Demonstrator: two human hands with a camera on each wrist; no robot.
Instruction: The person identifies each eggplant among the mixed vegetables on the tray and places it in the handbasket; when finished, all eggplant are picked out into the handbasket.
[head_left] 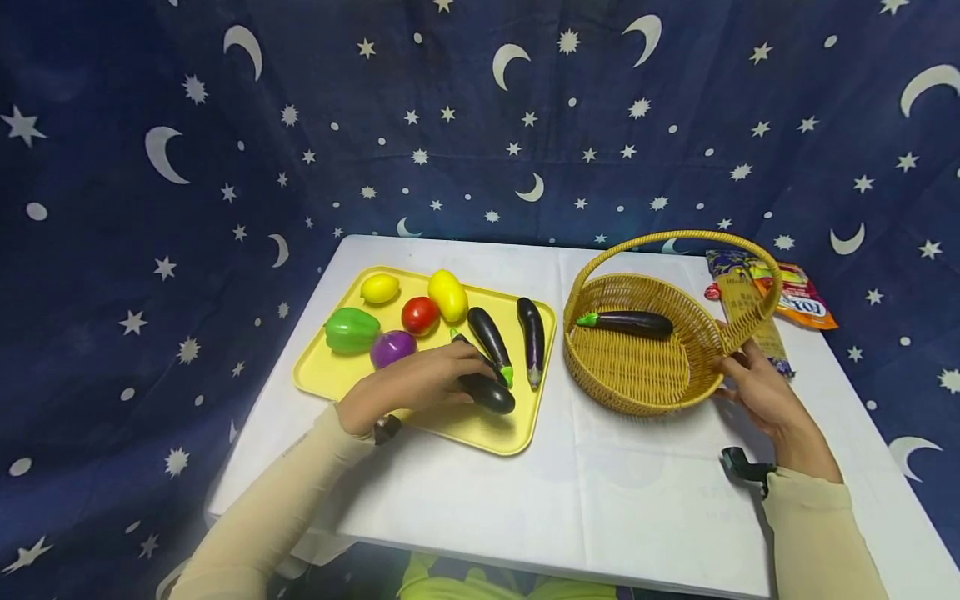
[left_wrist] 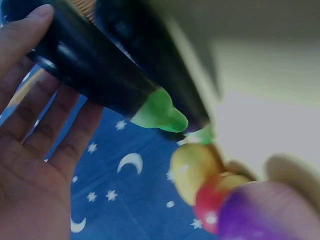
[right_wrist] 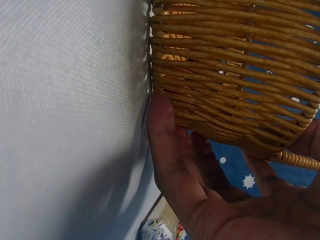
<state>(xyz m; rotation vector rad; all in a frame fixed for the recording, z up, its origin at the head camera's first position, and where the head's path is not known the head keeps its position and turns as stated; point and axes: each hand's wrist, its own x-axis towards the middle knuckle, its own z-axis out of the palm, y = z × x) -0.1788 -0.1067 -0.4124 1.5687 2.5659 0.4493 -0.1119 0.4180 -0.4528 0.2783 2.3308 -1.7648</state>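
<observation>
My left hand (head_left: 423,379) is over the yellow tray (head_left: 480,437), holding a dark eggplant (head_left: 491,395). In the left wrist view, the thumb lies across this eggplant's near side and the fingers pass behind it; its green cap (left_wrist: 155,110) points away from the palm. Two more eggplants lie beside it on the tray, one in the middle (head_left: 489,333) and one along the right edge (head_left: 531,337). On the right, my right hand (head_left: 761,396) grips the side of a wicker basket (head_left: 600,392), with fingers against the woven wall (right_wrist: 230,90) near the handle's base. One eggplant (head_left: 633,323) lies inside the basket.
Left on the tray are a green bell pepper (head_left: 352,331), a lemon (head_left: 380,288), a tomato (head_left: 420,316), a yellow mango-like fruit (head_left: 447,297) and a purple round one (head_left: 392,348). Snack packages (head_left: 798,296) lie behind the basket. The tall basket handle (head_left: 675,237) arches above it.
</observation>
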